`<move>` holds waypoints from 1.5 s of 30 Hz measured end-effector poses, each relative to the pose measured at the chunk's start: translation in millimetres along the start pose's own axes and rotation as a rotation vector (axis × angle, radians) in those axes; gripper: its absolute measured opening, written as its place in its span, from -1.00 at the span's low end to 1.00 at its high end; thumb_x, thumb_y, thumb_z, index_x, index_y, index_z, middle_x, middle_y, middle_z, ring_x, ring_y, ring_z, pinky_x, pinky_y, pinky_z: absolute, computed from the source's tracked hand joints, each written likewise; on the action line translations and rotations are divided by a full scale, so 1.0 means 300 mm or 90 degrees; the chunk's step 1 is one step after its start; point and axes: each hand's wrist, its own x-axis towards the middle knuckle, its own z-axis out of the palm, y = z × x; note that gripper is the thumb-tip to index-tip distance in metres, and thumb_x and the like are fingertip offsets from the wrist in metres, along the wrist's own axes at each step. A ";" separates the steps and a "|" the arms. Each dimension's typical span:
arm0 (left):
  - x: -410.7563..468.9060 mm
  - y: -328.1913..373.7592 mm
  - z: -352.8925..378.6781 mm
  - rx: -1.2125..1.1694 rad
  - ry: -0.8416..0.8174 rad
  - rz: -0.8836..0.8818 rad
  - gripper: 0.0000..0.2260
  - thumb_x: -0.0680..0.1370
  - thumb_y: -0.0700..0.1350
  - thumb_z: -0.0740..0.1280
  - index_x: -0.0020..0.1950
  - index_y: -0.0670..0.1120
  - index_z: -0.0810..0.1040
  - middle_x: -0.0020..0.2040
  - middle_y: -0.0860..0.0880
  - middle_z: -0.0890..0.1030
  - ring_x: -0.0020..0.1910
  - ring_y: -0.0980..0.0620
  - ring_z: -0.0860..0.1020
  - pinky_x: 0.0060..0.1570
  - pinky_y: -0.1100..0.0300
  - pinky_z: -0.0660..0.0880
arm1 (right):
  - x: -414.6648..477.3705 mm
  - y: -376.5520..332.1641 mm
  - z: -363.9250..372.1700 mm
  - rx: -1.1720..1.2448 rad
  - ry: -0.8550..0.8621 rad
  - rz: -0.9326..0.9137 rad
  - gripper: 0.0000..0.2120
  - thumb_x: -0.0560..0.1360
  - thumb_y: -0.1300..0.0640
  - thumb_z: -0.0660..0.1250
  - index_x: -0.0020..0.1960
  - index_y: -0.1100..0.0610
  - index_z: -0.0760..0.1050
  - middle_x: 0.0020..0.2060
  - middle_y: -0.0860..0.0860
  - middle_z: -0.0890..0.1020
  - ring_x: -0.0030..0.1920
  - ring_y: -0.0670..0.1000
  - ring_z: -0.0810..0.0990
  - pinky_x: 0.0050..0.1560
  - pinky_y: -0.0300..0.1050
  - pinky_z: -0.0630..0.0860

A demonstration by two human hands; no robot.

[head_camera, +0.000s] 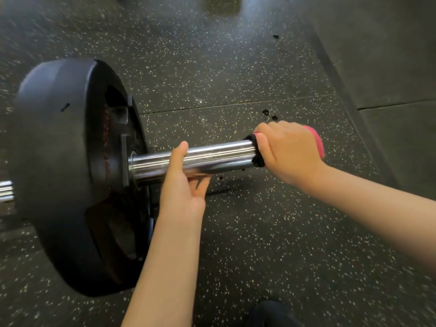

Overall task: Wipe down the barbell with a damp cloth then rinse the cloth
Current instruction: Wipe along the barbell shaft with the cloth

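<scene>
Barbell (212,154) is seen lying low over a dark, speckled floor (259,232), with one end turned toward the camera. A thick black plate (59,161) is loaded on that end, and a short piece of the shaft (6,190) is visible beyond it at the left edge. The chrome sleeve runs out from the plate toward the right and is kept clear of the floor.

The sleeve is cupped from below by the left hand (181,185), about midway along its bare length. The thumb is laid up over the near side of the chrome, and the fingers are curled underneath. Their tips are hidden behind the metal, so the firmness of the grip cannot be told.

A pink cloth (315,142) with a black edge is wrapped over the outer tip of the sleeve. It is gripped there by the right hand (290,152), whose fingers are closed over the top of it. The pink fabric bulges out behind the hand, and the black edge shows as a ring against the chrome.

A few small dark spots (266,112) are scattered on the floor near the sleeve tip; they are possibly water drops, though the frame is too soft for this to be settled. Seams between floor mats are seen crossing behind the hands.
</scene>
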 end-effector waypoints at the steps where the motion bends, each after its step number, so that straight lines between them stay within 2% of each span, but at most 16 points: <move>1: 0.004 -0.004 -0.005 -0.003 -0.007 0.004 -0.70 0.40 -0.10 0.50 0.08 -0.08 0.53 0.01 -0.09 0.64 -0.01 -0.04 0.63 0.21 -0.02 0.51 | 0.005 -0.014 0.001 0.012 0.005 0.001 -0.63 0.60 0.05 -0.05 -0.23 0.13 0.42 -0.43 0.02 0.48 -0.45 0.07 0.36 -0.40 -0.11 0.18; 4: 0.028 -0.028 -0.026 -0.014 -0.064 0.040 -0.78 0.43 -0.13 0.45 0.04 -0.09 0.54 -0.04 -0.03 0.66 -0.03 0.02 0.65 0.08 0.09 0.56 | 0.024 -0.091 0.002 0.060 0.025 -0.023 -0.64 0.59 0.05 -0.03 -0.23 0.14 0.43 -0.42 0.01 0.49 -0.44 0.05 0.34 -0.38 -0.12 0.18; 7: 0.079 -0.042 -0.070 -0.024 -0.236 0.089 -0.70 0.38 -0.13 0.46 0.09 -0.06 0.52 -0.02 0.02 0.65 -0.02 0.07 0.62 -0.07 0.19 0.57 | 0.064 -0.244 0.010 0.107 0.050 -0.073 -0.66 0.57 0.03 0.01 -0.23 0.13 0.44 -0.40 0.04 0.52 -0.44 0.09 0.41 -0.38 -0.12 0.17; 9: 0.115 -0.043 -0.095 -0.045 -0.356 0.075 -0.52 0.28 -0.09 0.57 0.14 -0.05 0.51 0.10 -0.01 0.59 0.12 0.04 0.55 0.13 0.12 0.54 | 0.090 -0.336 0.012 0.123 0.070 -0.082 -0.67 0.56 0.01 0.03 -0.23 0.13 0.45 -0.41 0.06 0.52 -0.44 0.10 0.45 -0.38 -0.11 0.15; 11: 0.130 -0.048 -0.108 -0.066 -0.423 0.054 -0.39 0.16 -0.03 0.64 0.16 -0.02 0.55 0.17 -0.02 0.55 0.24 0.00 0.47 0.31 0.03 0.37 | 0.096 -0.366 0.011 0.126 0.077 -0.084 -0.68 0.56 0.01 0.04 -0.21 0.14 0.45 -0.41 0.06 0.51 -0.43 0.11 0.46 -0.38 -0.11 0.14; 12: 0.139 -0.054 -0.115 -0.082 -0.430 0.053 -0.40 0.14 -0.03 0.65 0.14 -0.01 0.57 0.18 -0.01 0.56 0.25 0.01 0.47 0.34 0.02 0.33 | 0.093 -0.363 0.012 0.126 0.078 -0.089 -0.69 0.55 0.01 0.04 -0.20 0.15 0.44 -0.40 0.06 0.51 -0.43 0.11 0.46 -0.38 -0.11 0.14; 14: 0.120 -0.061 -0.106 -0.123 -0.406 0.053 -0.52 0.17 -0.04 0.64 0.05 0.00 0.64 0.12 0.02 0.61 0.18 0.05 0.54 0.28 0.07 0.43 | 0.086 -0.345 0.009 0.128 0.067 -0.101 -0.70 0.55 0.01 0.04 -0.19 0.14 0.44 -0.39 0.05 0.51 -0.43 0.11 0.45 -0.38 -0.11 0.14; 17: 0.050 -0.055 -0.049 -0.133 -0.256 0.050 -0.76 0.35 0.00 0.47 -0.05 -0.07 0.66 -0.05 -0.02 0.68 -0.04 0.05 0.65 0.03 0.13 0.57 | 0.080 -0.313 0.001 0.131 0.045 -0.114 -0.68 0.55 -0.01 0.05 -0.18 0.14 0.45 -0.39 0.04 0.51 -0.41 0.11 0.46 -0.38 -0.12 0.17; 21: -0.005 0.001 0.016 -0.129 -0.003 -0.008 -0.62 0.40 0.09 0.48 0.08 -0.11 0.54 -0.04 -0.12 0.67 -0.04 -0.11 0.66 0.14 -0.06 0.54 | 0.048 -0.179 -0.011 0.089 0.011 -0.090 -0.66 0.58 -0.01 0.03 -0.19 0.13 0.46 -0.38 0.01 0.52 -0.42 0.06 0.45 -0.39 -0.16 0.18; 24: -0.022 0.043 0.026 -0.074 0.047 -0.067 -0.59 0.35 0.13 0.53 -0.01 -0.09 0.48 -0.03 -0.15 0.59 0.04 -0.15 0.59 0.17 -0.22 0.48 | 0.006 -0.034 -0.022 0.051 -0.019 -0.044 -0.61 0.60 -0.01 -0.04 -0.18 0.14 0.47 -0.38 0.00 0.52 -0.42 0.06 0.45 -0.41 -0.16 0.20; 28: -0.023 0.049 0.032 -0.063 0.032 -0.103 -0.64 0.36 0.02 0.55 -0.05 -0.13 0.50 -0.07 -0.19 0.59 0.05 -0.20 0.59 0.16 -0.29 0.47 | -0.018 0.037 -0.013 0.037 -0.007 -0.019 -0.58 0.61 0.01 -0.07 -0.17 0.16 0.48 -0.38 0.02 0.50 -0.41 0.09 0.44 -0.41 -0.09 0.29; 34: 0.014 -0.001 -0.003 -0.045 -0.033 -0.027 -0.76 0.42 -0.11 0.48 0.04 -0.09 0.56 -0.05 -0.11 0.67 -0.01 -0.12 0.64 0.12 -0.16 0.54 | 0.021 -0.083 0.003 0.077 0.026 -0.036 -0.61 0.60 0.03 -0.04 -0.18 0.15 0.47 -0.38 0.02 0.51 -0.41 0.08 0.42 -0.40 -0.09 0.30; 37: 0.056 -0.034 -0.045 -0.021 -0.182 0.038 -0.84 0.44 -0.11 0.40 0.00 -0.08 0.56 -0.06 -0.04 0.67 -0.03 -0.02 0.63 0.06 0.02 0.56 | 0.059 -0.232 0.014 0.104 0.047 -0.066 -0.65 0.58 0.01 0.01 -0.21 0.14 0.46 -0.39 0.05 0.52 -0.42 0.11 0.45 -0.39 -0.12 0.21; 40: 0.106 -0.045 -0.083 -0.057 -0.339 0.046 -0.48 0.30 -0.07 0.54 0.20 -0.05 0.44 0.20 -0.04 0.53 0.23 -0.04 0.49 0.23 0.02 0.42 | 0.093 -0.344 0.020 0.112 0.083 -0.065 -0.65 0.55 -0.02 0.05 -0.22 0.14 0.47 -0.42 0.08 0.52 -0.44 0.15 0.48 -0.38 -0.11 0.15; 42: 0.121 -0.047 -0.090 -0.081 -0.386 0.031 -0.36 0.19 -0.05 0.61 0.21 -0.03 0.45 0.24 -0.03 0.50 0.26 -0.03 0.46 0.22 0.05 0.44 | 0.097 -0.352 0.018 0.114 0.096 -0.071 -0.67 0.54 -0.02 0.06 -0.21 0.15 0.48 -0.42 0.08 0.52 -0.44 0.15 0.48 -0.38 -0.11 0.14; 45: 0.099 -0.056 -0.079 -0.133 -0.347 0.035 -0.61 0.28 -0.04 0.53 0.06 0.01 0.55 0.07 0.05 0.62 0.09 0.07 0.58 0.03 0.12 0.55 | 0.089 -0.313 0.010 0.120 0.069 -0.109 -0.68 0.56 -0.02 0.06 -0.19 0.14 0.45 -0.40 0.06 0.51 -0.43 0.12 0.47 -0.38 -0.12 0.15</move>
